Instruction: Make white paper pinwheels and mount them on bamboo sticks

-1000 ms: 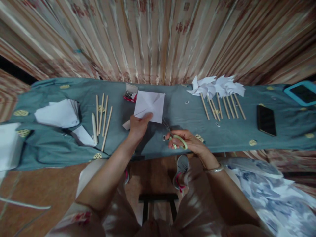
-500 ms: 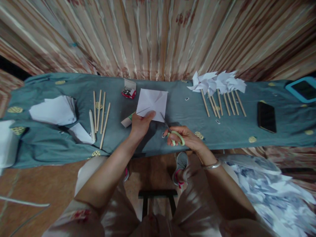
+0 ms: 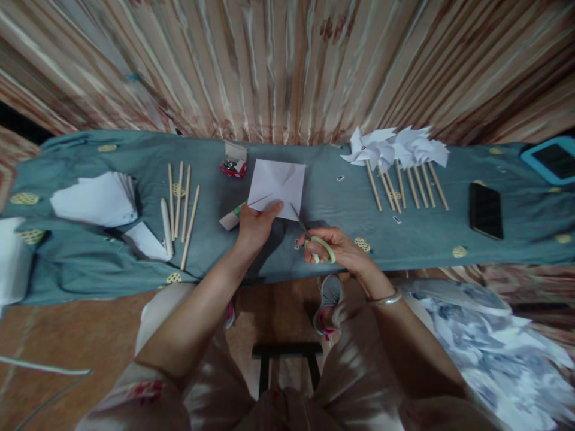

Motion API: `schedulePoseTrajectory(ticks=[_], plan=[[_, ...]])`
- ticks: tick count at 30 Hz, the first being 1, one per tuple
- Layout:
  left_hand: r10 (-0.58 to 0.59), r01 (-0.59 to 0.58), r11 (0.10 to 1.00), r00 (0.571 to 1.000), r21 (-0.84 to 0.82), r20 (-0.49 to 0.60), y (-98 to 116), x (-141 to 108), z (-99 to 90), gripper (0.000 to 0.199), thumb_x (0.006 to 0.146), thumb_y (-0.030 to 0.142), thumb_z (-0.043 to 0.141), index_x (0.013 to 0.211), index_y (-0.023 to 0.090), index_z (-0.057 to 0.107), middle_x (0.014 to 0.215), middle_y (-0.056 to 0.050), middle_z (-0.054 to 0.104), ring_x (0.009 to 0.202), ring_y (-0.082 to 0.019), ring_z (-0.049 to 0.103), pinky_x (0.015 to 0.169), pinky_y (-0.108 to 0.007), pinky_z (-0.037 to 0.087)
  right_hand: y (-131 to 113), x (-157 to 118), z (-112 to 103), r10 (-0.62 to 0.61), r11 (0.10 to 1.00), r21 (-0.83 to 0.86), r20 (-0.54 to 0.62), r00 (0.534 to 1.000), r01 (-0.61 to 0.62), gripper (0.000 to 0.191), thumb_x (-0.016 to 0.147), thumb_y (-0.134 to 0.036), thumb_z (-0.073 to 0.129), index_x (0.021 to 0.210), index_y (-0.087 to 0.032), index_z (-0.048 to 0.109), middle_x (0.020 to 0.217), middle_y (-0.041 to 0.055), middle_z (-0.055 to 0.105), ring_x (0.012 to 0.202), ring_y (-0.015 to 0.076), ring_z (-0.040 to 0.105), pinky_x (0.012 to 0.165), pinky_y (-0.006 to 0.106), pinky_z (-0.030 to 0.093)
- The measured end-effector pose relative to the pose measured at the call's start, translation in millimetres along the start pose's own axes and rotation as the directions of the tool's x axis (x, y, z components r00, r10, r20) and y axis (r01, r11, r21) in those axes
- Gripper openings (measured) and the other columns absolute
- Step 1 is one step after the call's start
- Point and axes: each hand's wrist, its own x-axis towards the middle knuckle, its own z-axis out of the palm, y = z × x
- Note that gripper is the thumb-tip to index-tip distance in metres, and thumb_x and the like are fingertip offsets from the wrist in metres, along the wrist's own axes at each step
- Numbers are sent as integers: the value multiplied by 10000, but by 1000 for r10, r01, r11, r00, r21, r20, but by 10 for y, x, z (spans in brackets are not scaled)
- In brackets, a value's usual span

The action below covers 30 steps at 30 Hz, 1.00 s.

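Observation:
A square white sheet of paper (image 3: 283, 182), with crease or cut lines running in from its corners, is pinched by my left hand (image 3: 258, 224) at its near left side, thumb on top. My right hand (image 3: 330, 248) is closed round the green handles of a pair of scissors (image 3: 318, 242). Their blades are at the paper's near right corner; whether they are parted I cannot make out. Behind the left hand lies a small carton (image 3: 231, 218), partly hidden. A red and white box (image 3: 234, 166) of small metal pieces stands open beyond it.
On the cloth-covered table (image 3: 341, 209), paper stacks (image 3: 96, 200) and wooden sticks (image 3: 179, 203) lie left. Several paper pinwheels (image 3: 398, 149) on sticks, a black phone (image 3: 486, 211) and a blue-framed device (image 3: 552, 160) lie right. A clear bag of white pinwheels (image 3: 503, 347) stands below.
Both hands, the paper and the scissors stay almost in place. The view has shifted very slightly.

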Motion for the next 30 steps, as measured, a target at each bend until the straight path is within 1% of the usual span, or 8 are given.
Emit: schedulePoseTrajectory(ticks=[4,9,14,20,23,27,30], plan=[[-8,8,1000,1000,3,9,9,-5,-1,195,651,300,797,786,185,717,828,-26,738,845,-230,670,806,-326,533,5,3,2,-1,1000,-4,2,1000,1,513,610,-639,805,766,-171,664,564,-35,640,469,77,525,450,207,425],[-34,34,999,999,-21,-6,26,-10,4,192,643,265,806,792,192,710,849,-23,728,901,-241,682,833,-340,528,34,11,1,-2,1000,-2,-1,1000,2,481,612,-614,819,745,-181,660,557,-39,629,477,77,528,466,204,434],[-38,38,999,999,-8,-12,31,-3,3,151,648,256,794,763,205,710,805,-7,718,871,-227,681,800,-326,526,63,31,1,12,1000,24,-4,1000,-12,494,581,-616,835,735,-179,666,539,-38,626,474,76,527,465,198,427],[-29,30,1000,999,2,-23,36,0,-2,168,645,258,805,768,188,714,826,-30,734,897,-245,680,801,-334,534,71,39,5,28,999,34,-15,1000,-27,520,558,-630,840,731,-173,664,540,-39,621,479,69,525,478,192,430],[-41,41,999,999,-3,-26,26,14,-5,198,628,288,812,770,205,702,837,-22,737,888,-245,675,796,-339,539,83,42,-1,24,999,32,-9,1000,-24,503,577,-614,840,741,-173,661,543,-41,614,475,68,517,468,192,418],[-10,10,1000,1000,26,-14,-6,37,-9,259,590,360,807,758,200,694,815,-31,744,811,-238,667,752,-340,554,89,48,-8,20,1000,22,7,1000,-20,491,593,-589,845,760,-169,653,559,-42,612,480,71,518,460,193,409],[32,-32,999,999,38,20,-27,33,-5,256,592,355,790,761,186,700,802,-40,743,782,-236,673,755,-350,559,82,51,-3,23,1000,16,1,1000,-23,507,580,-595,850,756,-164,651,570,-42,617,489,64,518,470,186,411]])
